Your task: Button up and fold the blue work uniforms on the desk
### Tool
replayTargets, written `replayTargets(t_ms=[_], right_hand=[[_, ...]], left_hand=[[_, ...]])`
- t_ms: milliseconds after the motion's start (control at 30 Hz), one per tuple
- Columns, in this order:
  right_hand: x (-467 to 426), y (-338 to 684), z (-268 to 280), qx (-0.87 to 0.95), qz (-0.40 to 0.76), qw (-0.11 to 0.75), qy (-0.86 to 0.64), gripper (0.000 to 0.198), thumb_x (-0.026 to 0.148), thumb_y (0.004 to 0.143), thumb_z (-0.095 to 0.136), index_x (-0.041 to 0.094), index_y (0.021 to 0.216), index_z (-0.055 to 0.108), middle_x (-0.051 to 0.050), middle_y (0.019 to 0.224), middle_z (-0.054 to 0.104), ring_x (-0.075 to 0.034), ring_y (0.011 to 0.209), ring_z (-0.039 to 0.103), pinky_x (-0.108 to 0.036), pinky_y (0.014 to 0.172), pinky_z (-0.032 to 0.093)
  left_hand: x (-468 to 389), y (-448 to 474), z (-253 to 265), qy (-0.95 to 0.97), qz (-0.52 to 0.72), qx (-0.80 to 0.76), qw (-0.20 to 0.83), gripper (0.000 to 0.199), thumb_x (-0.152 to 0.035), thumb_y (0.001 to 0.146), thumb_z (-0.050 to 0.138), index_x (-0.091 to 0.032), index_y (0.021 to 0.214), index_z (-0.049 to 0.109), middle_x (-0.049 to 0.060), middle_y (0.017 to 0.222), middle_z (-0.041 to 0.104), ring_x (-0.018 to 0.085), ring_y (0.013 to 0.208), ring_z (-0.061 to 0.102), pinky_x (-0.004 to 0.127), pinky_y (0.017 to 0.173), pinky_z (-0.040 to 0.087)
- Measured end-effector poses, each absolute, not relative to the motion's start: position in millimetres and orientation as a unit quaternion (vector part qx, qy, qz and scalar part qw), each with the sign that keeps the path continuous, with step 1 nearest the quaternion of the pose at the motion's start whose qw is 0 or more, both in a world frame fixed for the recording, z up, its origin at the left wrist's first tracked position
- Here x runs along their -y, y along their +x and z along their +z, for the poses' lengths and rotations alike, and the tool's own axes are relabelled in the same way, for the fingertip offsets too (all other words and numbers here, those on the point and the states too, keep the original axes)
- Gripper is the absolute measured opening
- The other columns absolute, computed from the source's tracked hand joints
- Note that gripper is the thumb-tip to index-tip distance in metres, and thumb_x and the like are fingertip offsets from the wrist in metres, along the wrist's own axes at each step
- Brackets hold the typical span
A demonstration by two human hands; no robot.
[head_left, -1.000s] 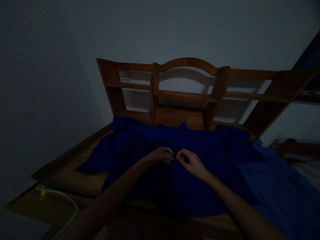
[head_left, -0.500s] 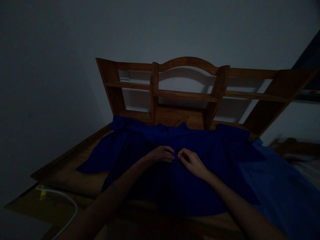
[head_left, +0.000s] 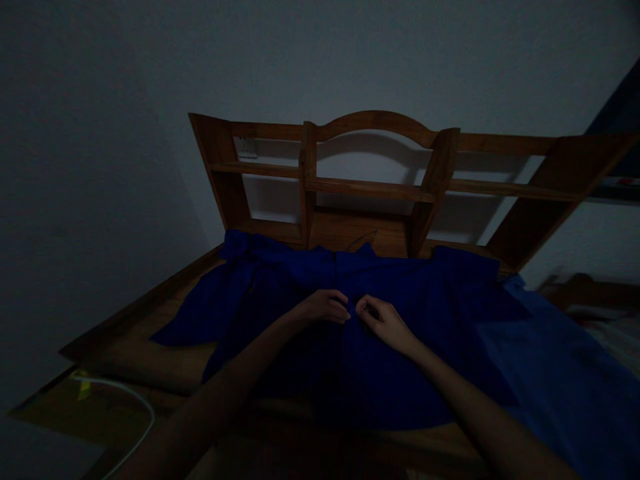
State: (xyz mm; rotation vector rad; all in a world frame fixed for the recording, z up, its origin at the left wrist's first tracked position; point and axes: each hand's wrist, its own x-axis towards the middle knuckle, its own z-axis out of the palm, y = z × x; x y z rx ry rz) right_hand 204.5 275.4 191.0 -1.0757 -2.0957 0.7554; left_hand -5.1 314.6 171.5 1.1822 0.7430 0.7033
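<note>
Here, one white cable [head_left: 135, 407] lay nearest, at left | left hand [head_left: 325, 308] and right hand [head_left: 385, 323], both equally near, fingers pinched shut on one blue garment [head_left: 400, 373] at its midline | garment spread left-to-right on wooden desk [head_left: 150, 300] | one shelf unit [head_left: 370, 190] beyond.

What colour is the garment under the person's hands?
Dark blue garment, plain as far as the dim head view shows.
</note>
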Motion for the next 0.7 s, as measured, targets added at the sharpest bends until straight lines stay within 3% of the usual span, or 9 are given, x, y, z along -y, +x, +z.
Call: replayTargets(t_ms=[267,700], right_hand=[[-277.5,204.2,186.1,0.786,0.328,0.326,-0.409,0.018,0.033,0.089,0.044,0.020,0.086,0.055,0.003,0.062,0.055,-0.010,0.054,0.052,-0.020,0.052,0.036],[-273.1,202.6,192.6,0.806,0.282,0.328,-0.405,0.013,0.023,0.087,0.044,0.019,0.083,0.056,0.002,0.071,0.058,-0.010,0.061,0.052,-0.020,0.055,0.035]], left_hand=[[-309.7,-0.5,181.8,0.575,0.302,-0.383,0.657,0.051,-0.023,0.045,0.084,-0.011,0.087,0.058,0.003,0.070,0.068,0.014,0.061,0.063,0.030,0.066,0.051],[-314.6,-0.9,175.8,0.608,0.316,-0.360,0.633,0.040,-0.025,0.049,0.082,-0.012,0.079,0.060,0.002,0.068,0.067,0.014,0.061,0.063,0.028,0.065,0.050]])
